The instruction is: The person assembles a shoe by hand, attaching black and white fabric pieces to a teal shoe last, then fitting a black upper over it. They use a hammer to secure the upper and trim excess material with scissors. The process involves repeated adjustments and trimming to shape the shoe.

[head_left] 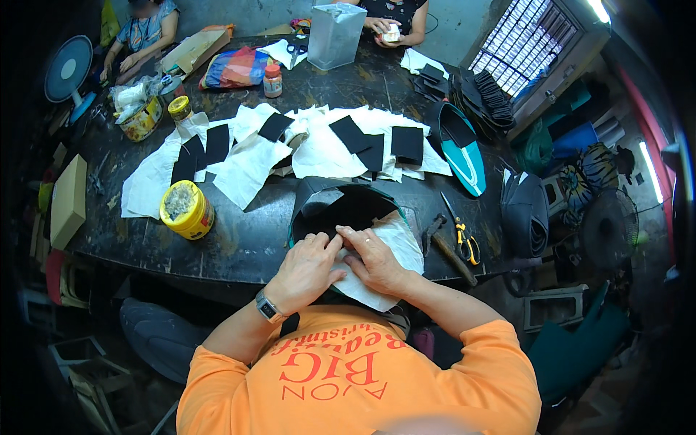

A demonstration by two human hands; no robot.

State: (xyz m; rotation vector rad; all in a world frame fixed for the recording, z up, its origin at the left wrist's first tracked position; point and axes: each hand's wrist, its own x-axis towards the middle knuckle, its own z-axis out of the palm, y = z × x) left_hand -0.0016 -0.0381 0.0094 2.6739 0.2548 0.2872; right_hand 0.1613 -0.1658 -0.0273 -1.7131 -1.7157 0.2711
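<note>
In front of my chest is a black hollow piece (310,205) with a curved open rim and a thin teal edge, kind unclear. A white cloth (402,243) lies over its near right part and hangs toward my lap. My left hand (308,264) has its bent fingers pressed on the near rim. My right hand (373,259), wearing a ring, rests over the cloth with its fingertips closed at the same edge, touching the left fingers. The fingertips partly hide what they pinch. Just right lie a hammer (451,251) and yellow-handled scissors (464,235).
A yellow tub (187,210) stands left. Beyond the black piece, white cloths (250,170) carry several black squares (407,145). A teal-and-black pointed piece (464,159) lies right of them. A clear bin (336,36), a red-capped jar (272,81) and two people are across the table.
</note>
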